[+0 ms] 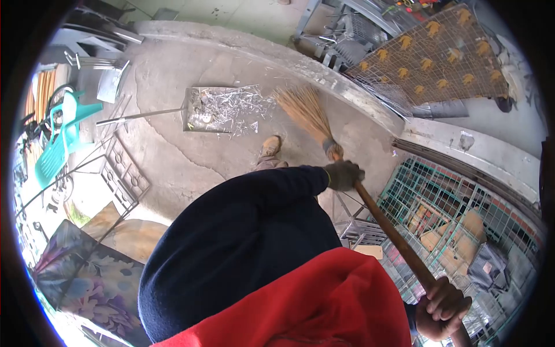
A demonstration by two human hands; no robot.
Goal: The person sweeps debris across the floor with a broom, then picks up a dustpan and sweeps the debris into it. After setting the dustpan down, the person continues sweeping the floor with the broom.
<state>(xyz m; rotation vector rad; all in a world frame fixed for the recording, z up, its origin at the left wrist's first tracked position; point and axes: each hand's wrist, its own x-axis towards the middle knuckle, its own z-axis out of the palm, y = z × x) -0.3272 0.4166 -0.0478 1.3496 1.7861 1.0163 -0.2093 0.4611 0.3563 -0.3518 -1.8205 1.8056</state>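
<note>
My left hand (344,175), in a dark glove, is closed around the wooden handle of a broom (390,231) just above its binding. Farther up the same handle, near the lower right edge, my bare right hand (442,309) grips it with wrapped fingers. The broom's straw bristles (306,111) fan out on the concrete floor, beside a heap of thin shiny metal scraps (245,104). Those scraps fill a flat square dustpan (188,120) and spill past its right side. The dustpan's long metal handle (144,116) points left.
A shoe (270,146) stands between dustpan and broom. A raised concrete ledge (243,39) curves behind. Green wire mesh panels (404,191) lie at right, under a bag (488,267). A teal plastic chair (63,139) and metal frames (124,168) stand at left.
</note>
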